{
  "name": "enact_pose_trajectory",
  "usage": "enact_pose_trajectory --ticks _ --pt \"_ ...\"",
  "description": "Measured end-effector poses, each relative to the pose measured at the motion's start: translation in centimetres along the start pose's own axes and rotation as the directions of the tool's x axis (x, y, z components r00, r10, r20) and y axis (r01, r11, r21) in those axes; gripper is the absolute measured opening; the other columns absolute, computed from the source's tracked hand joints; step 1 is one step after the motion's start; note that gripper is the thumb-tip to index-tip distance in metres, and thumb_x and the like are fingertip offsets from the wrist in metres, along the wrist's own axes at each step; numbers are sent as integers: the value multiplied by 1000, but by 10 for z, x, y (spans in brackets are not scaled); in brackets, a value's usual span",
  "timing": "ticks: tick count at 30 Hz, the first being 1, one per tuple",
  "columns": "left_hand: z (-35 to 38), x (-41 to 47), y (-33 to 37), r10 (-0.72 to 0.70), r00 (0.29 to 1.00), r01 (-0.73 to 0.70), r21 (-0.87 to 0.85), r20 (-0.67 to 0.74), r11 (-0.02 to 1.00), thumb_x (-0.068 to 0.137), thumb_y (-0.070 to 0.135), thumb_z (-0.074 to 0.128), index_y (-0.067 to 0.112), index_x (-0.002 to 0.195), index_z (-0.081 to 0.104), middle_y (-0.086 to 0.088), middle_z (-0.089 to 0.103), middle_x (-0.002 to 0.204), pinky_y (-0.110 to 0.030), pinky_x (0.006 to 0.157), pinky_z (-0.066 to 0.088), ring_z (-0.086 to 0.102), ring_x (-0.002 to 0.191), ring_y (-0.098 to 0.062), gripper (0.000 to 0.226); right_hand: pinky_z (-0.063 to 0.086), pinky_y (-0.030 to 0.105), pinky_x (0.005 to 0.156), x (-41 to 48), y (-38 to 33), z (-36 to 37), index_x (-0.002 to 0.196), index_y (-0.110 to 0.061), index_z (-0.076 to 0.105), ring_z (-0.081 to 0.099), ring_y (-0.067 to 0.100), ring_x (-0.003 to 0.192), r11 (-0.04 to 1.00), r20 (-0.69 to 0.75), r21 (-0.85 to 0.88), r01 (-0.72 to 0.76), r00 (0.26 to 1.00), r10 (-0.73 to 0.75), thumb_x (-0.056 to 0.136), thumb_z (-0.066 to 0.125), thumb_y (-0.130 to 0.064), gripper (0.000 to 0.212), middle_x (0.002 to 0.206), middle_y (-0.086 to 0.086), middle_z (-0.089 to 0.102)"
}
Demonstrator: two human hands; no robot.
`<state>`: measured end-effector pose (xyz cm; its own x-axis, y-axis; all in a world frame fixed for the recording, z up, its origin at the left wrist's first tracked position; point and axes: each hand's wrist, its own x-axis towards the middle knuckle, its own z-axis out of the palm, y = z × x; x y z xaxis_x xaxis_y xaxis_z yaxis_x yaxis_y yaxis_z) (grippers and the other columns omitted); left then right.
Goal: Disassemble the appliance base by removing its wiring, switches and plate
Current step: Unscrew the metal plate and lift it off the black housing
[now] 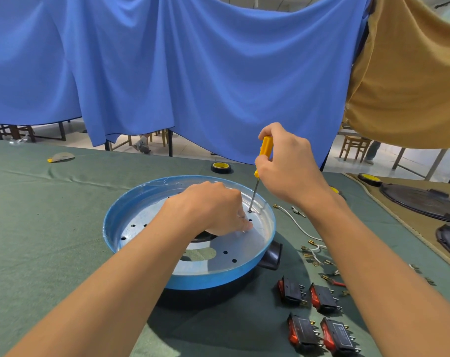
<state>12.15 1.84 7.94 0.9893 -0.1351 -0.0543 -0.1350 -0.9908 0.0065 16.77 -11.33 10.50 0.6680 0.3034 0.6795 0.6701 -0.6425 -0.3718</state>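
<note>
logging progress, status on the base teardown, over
Right hand grips yellow screwdriver, tip on screw in plate. Left hand rests on plate beside it. Four switches, wires out on cloth. Nothing in the way.

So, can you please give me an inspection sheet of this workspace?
Surface: green cloth, wrinkled at far left.
Job's things: blue appliance base with metal plate inside; four switches lying out at right.
Clutter: tape roll behind base; black lids at right.
Hands: right hand grips screwdriver, tip on a screw; left hand rests on plate, fingers curled.
Cables: white wire and loose terminals right of base.
Surroundings: blue cloth and ochre cloth hanging; wooden chairs beyond.
</note>
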Motion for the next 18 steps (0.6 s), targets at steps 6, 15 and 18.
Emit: enact_pose_trajectory --ticks 6,15,18 --pt "1 -2 -1 -10 1000 10 -5 3 1000 91 62 47 37 129 60 4 61 128 -31 77 43 57 103 -21 47 39 29 71 -1 1 5 101 -16 62 54 24 82 997 -120 -70 31 992 -39 89 66 -25 16 82 4 61" --pt "-2 -5 2 -25 1000 25 8 -1 1000 91 61 46 38 129 59 4 60 128 -30 75 39 56 105 -20 46 37 37 68 -3 2 7 104 -14 47 50 33 84 993 43 -80 -82 995 86 91 46 -28 19 72 -1 49" --pt "-2 -6 3 -28 1000 28 5 0 1000 92 61 46 38 129 59 4 59 129 -31 78 40 55 108 -22 46 35 37 67 -4 1 5 92 -14 39 50 35 79 982 31 -177 -65 997 72 95 45 -45 32 80 4 52"
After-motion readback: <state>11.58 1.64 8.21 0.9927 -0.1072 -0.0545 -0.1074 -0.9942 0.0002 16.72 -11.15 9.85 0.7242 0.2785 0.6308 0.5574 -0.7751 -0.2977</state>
